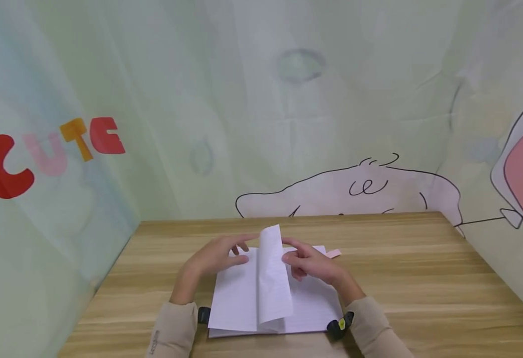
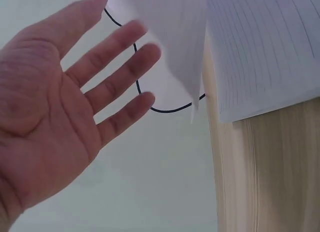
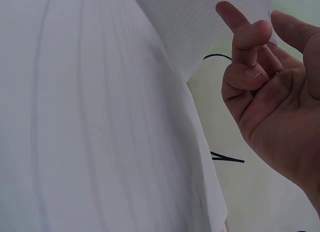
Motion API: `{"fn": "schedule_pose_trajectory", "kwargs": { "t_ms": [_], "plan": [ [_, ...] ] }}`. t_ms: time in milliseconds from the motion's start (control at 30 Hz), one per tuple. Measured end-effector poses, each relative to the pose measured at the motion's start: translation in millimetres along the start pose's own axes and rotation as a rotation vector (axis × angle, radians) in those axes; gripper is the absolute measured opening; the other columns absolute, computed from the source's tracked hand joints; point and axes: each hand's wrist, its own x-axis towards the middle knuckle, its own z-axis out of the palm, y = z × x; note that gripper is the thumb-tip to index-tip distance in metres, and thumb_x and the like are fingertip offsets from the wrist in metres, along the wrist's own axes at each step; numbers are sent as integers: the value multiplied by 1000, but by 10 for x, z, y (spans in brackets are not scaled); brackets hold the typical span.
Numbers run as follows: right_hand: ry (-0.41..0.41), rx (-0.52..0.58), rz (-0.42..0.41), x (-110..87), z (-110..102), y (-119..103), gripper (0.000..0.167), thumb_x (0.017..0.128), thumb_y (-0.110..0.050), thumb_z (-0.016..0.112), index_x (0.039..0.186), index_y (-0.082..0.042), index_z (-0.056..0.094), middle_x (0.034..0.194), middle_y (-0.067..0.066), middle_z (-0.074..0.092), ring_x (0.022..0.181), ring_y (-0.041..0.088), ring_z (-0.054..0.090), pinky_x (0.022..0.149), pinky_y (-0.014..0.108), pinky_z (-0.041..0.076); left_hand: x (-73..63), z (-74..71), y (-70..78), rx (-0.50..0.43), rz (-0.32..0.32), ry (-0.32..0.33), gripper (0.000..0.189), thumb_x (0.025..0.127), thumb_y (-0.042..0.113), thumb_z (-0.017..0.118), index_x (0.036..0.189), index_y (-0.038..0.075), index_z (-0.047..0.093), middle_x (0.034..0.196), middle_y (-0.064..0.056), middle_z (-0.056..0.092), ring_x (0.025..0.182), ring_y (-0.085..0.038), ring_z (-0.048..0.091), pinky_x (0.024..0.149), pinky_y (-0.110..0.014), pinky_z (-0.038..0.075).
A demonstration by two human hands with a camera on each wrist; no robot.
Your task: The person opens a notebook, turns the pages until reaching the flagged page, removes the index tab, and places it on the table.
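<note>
An open notebook (image 1: 233, 306) with lined white pages lies on the table. One of its pages (image 1: 273, 278) stands up near the middle, curved, between the two hands. On the page's left is my left hand (image 1: 218, 254), its fingers reaching out and the index fingertip at the top of the page. In the left wrist view the other fingers look straight and spread, with nothing held. On the other side is my right hand (image 1: 312, 261), index finger extended toward the page's edge and the other fingers loosely bent. Thumb and index stand apart; any contact is unclear.
A small pink tab (image 1: 334, 253) sticks out at the notebook's upper right. The wood-grain table (image 1: 422, 278) reaches back to a curtain (image 1: 176, 124) with cartoon drawings and coloured letters. Black wrist devices (image 1: 339, 325) sit close to the notebook's sides.
</note>
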Motion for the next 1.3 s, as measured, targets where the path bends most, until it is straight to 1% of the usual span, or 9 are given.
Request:
{"fn": "schedule_pose_trajectory", "kwargs": {
  "t_ms": [67, 167, 267, 400, 467, 700, 833, 1033, 1300],
  "plan": [
    [1, -1, 10, 27, 32, -8, 56, 103, -23, 56, 154, -13, 34, 73, 12, 54, 56, 15, 48, 55, 28, 40, 6, -14, 13, -26, 11, -47, 58, 96, 25, 69, 150, 23, 48, 103, 3, 69, 93, -16, 65, 79, -35, 51],
    [-3, -31, 0, 82, 85, -6, 56, 104, -23, 56, 155, -15, 35, 80, 17, 60, 56, 16, 50, 54, 27, 41, 15, -18, 54, -31, 34, -73, 56, 98, 32, 66, 151, 27, 47, 94, 9, 65, 86, -8, 62, 74, -30, 50],
    [-23, -70, -17, 143, 149, -14, 53, 104, -19, 54, 154, -17, 36, 91, 17, 66, 56, 16, 52, 54, 26, 41, 28, -10, 105, -60, 69, -76, 55, 98, 38, 64, 150, 29, 47, 87, 9, 63, 81, -8, 60, 71, -29, 49],
    [-105, -130, -19, 200, 238, -27, 50, 104, -10, 47, 152, -15, 37, 85, 13, 64, 56, 15, 55, 53, 25, 40, 20, 14, 144, -84, 84, -84, 55, 99, 39, 63, 150, 27, 48, 77, 8, 57, 73, -8, 54, 66, -28, 46],
    [-144, -155, -11, 212, 268, -28, 50, 104, -8, 46, 152, -12, 37, 80, 12, 60, 56, 14, 56, 54, 24, 40, 13, 24, 142, -77, 78, -87, 55, 99, 39, 62, 151, 27, 48, 74, 9, 53, 70, -7, 51, 64, -26, 45],
    [-221, -191, 3, 179, 292, -68, 45, 105, -8, 46, 150, -11, 45, 101, 7, 73, 54, 13, 47, 52, 24, 38, 29, -22, 139, -83, 69, -66, 54, 100, 41, 60, 151, 28, 47, 72, 7, 51, 65, -9, 47, 58, -27, 41],
    [-274, -225, -1, 147, 292, -69, 43, 105, -6, 44, 147, -10, 50, 92, 3, 75, 50, 11, 41, 51, 22, 37, 11, -41, 128, -84, 43, -76, 52, 100, 43, 59, 149, 26, 50, 72, 7, 53, 66, -9, 48, 59, -27, 42],
    [-225, -325, -5, 102, 219, -66, 40, 102, -5, 47, 135, -19, 64, 77, 0, 71, 48, 8, 37, 50, 20, 34, 0, -36, 101, -83, 1, -83, 46, 101, 42, 58, 143, 23, 57, 75, 7, 54, 71, -9, 50, 63, -27, 43],
    [-127, -405, 17, 15, 19, -6, 35, 101, -7, 50, 128, -17, 69, 77, -2, 69, 52, 7, 39, 52, 20, 34, 25, -43, 119, -56, 0, -118, 42, 98, 31, 66, 139, 21, 62, 75, 7, 55, 70, -11, 50, 62, -28, 42]
  ]
}}
